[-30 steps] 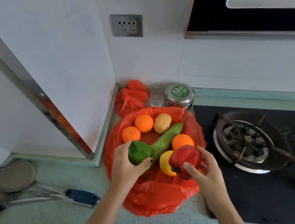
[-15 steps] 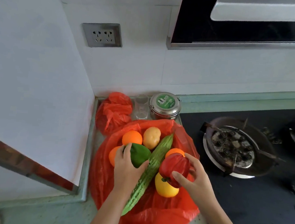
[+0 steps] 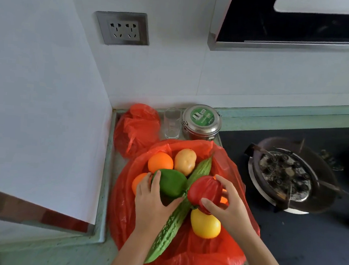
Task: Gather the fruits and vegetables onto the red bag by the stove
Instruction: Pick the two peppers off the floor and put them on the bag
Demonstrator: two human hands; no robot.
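Observation:
A red plastic bag (image 3: 121, 207) lies spread on the counter left of the stove. On it lie an orange (image 3: 160, 161), a potato (image 3: 185, 161), a long bitter gourd (image 3: 173, 218) and a yellow fruit (image 3: 205, 225). A second orange (image 3: 138, 183) peeks out beside my left hand (image 3: 152, 201), which grips a green pepper (image 3: 171, 182). My right hand (image 3: 227, 205) holds a red pepper (image 3: 204, 189) just above the pile; a third orange is mostly hidden behind it.
A bunched red bag (image 3: 137, 128), a clear glass (image 3: 172, 122) and a metal tin with a green lid (image 3: 201, 122) stand at the back. The black stove with its burner (image 3: 287, 176) lies to the right. A white wall panel (image 3: 46, 101) closes the left side.
The view has tilted up and closed in. My left hand has carried the green pepper toward the back of the bag, and my right hand has moved the red pepper back beside it.

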